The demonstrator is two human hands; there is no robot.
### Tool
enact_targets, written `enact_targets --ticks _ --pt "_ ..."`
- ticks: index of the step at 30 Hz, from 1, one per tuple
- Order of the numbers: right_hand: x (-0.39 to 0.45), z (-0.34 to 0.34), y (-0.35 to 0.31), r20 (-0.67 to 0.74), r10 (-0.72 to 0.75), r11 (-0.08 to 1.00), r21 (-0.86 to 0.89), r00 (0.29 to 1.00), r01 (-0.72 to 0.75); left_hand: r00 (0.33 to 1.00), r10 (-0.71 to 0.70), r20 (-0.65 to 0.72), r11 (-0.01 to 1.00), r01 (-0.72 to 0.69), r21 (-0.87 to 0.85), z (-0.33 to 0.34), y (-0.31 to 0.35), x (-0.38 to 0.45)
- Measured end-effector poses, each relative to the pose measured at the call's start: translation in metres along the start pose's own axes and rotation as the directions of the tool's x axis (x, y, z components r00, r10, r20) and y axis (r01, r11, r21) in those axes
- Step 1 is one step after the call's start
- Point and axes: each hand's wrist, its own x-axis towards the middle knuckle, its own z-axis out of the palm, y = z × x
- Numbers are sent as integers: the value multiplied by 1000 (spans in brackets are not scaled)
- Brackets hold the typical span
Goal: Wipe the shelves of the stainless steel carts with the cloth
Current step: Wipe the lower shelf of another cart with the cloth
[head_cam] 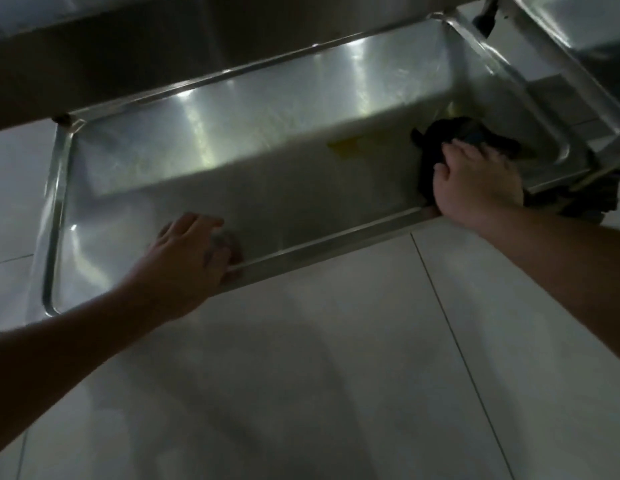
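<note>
Shelf of steel fills my view, a shallow tray with a raised rim, low over the floor. At its near rim my left hand rests, fingers bent over the edge; how firmly it grips I cannot tell, and it carries nothing else. Farther right a yellowish smear sits on the shelf, apart from the cloth. At the right end my right hand lies with fingers spread flat on the dark cloth, pressing it down into the corner.

To wipe well, I judge I should keep that palm flat, brace with the left, and draw the cloth leftward in overlapping passes across the smear, working the corners.

Pale floor tiles lie below; a second cart stands at upper right. Light is dim.
</note>
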Motion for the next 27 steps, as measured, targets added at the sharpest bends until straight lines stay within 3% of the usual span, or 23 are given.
enact_targets --ticks 4,7,9,10,12,15,17,21,24,27 --pt "-46 7 -63 51 -296 955 -9 954 297 990 -129 -50 991 128 -27 38 35 26" --pt "-68 14 -89 91 -550 835 32 830 550 968 -191 -162 981 185 -52 65 50 26" --pt "-59 10 -75 115 -636 771 69 763 633 952 -199 -231 980 191 -56 71 50 24" --pt "-51 6 -61 114 -647 762 65 754 644 950 -196 -244 981 187 -58 71 49 24" --pt "-31 0 -22 69 -590 807 31 804 590 953 -183 -242 983 177 -47 70 48 22" --pt "12 -13 56 -41 -344 939 -26 938 343 954 -189 -235 982 184 -41 66 53 21" --pt "39 -23 99 -79 -118 993 -33 990 115 951 -193 -240 981 191 -34 65 56 21" --pt "58 -24 100 -34 154 988 -14 987 -154 954 -188 -233 981 192 -6 67 55 22" --pt "39 -23 61 -38 47 999 30 998 -46 957 -180 -229 983 185 -1 68 52 22" --pt "0 -10 28 -1 -337 941 -19 941 337 957 -172 -235 983 180 13 69 49 22"
